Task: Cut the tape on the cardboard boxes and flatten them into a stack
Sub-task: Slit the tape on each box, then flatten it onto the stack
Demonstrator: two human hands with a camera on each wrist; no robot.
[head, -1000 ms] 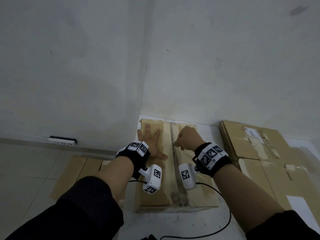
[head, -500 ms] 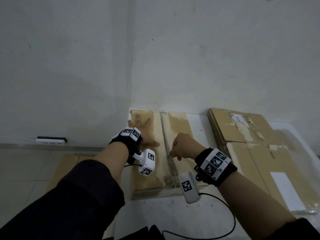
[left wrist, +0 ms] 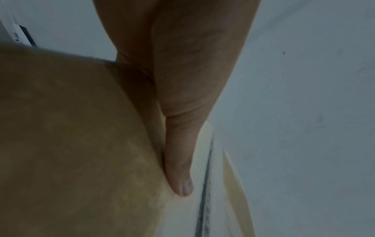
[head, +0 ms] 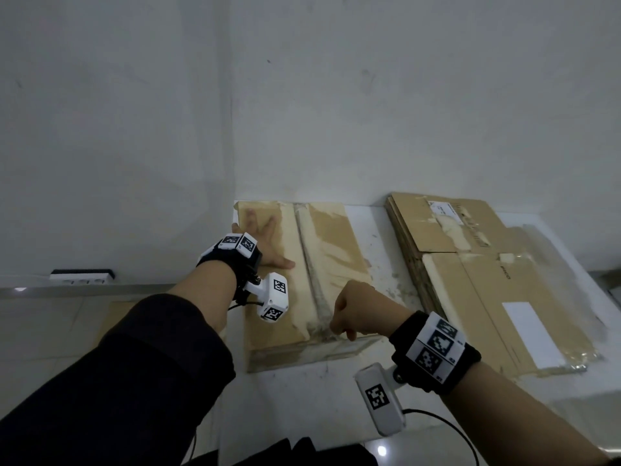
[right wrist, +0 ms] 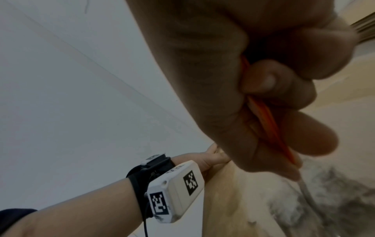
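Observation:
A taped cardboard box (head: 339, 257) lies on the white surface against the wall, with a tape seam (head: 311, 264) running down its middle. My left hand (head: 260, 240) lies flat with fingers spread on the box's left flap; in the left wrist view the thumb (left wrist: 180, 160) rests on the cardboard (left wrist: 71, 144). My right hand (head: 356, 311) is fisted at the near end of the seam. It grips an orange cutter (right wrist: 270, 125), whose blade (right wrist: 306, 190) touches the tape there.
A stack of flattened cardboard boxes (head: 477, 274) lies to the right of the box. Another flat cardboard piece (head: 114, 314) lies on the tiled floor at left, near a power strip (head: 80, 277) by the wall. Cables hang from both wrist cameras.
My right hand has drawn the cutter along the seam from the far end toward me, to the box's near edge. The left hand has stayed pressed on the left flap.

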